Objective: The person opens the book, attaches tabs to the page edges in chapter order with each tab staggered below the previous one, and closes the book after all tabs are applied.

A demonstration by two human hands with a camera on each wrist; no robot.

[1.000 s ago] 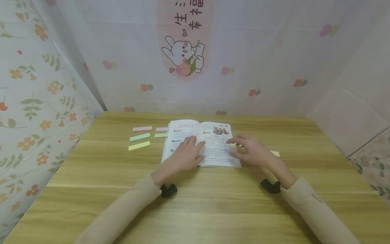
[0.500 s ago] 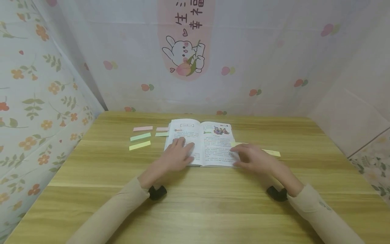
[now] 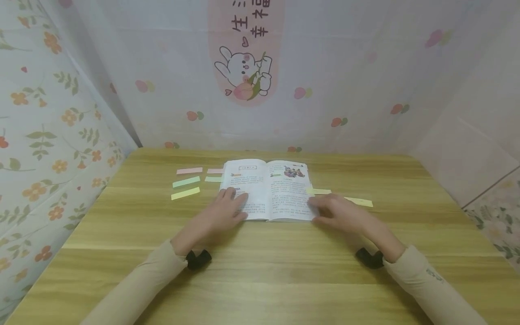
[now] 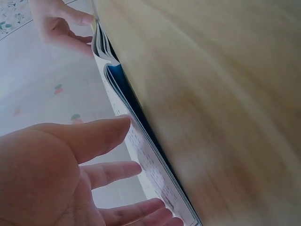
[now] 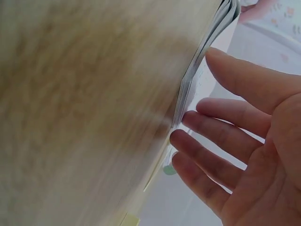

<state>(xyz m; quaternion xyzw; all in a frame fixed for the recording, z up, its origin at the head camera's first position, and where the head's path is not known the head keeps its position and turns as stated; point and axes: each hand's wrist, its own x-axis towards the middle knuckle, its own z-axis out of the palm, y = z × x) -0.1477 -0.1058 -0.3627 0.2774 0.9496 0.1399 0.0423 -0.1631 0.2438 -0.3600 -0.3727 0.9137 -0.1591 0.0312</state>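
An open book [image 3: 284, 198] lies on the wooden table, with printed text on both pages and a small coloured picture at the upper right. On the lower left page rests my left hand [image 3: 215, 216]; in the left wrist view its fingers [image 4: 113, 173] are extended and spread along the page. My right hand [image 3: 341, 212] is at the book's right edge. The right wrist view shows its thumb and fingertips by the page edges [image 5: 188, 89], the fingers apart and only slightly bent. A yellow sticky strip [image 3: 318, 192] sticks out from the right edge, just beyond that hand.
Another yellow strip [image 3: 359, 201] lies right of the book, partly behind my right hand. Left of it are a pink strip [image 3: 189, 171], a green strip [image 3: 186, 182] and a yellow strip [image 3: 185, 193]. Pink [image 3: 215, 171] and green strips [image 3: 213, 179] meet its left edge.
My left hand has slid left from the book's middle across the left page. The right hand has moved slightly down and right along the right edge, uncovering the yellow strip there.
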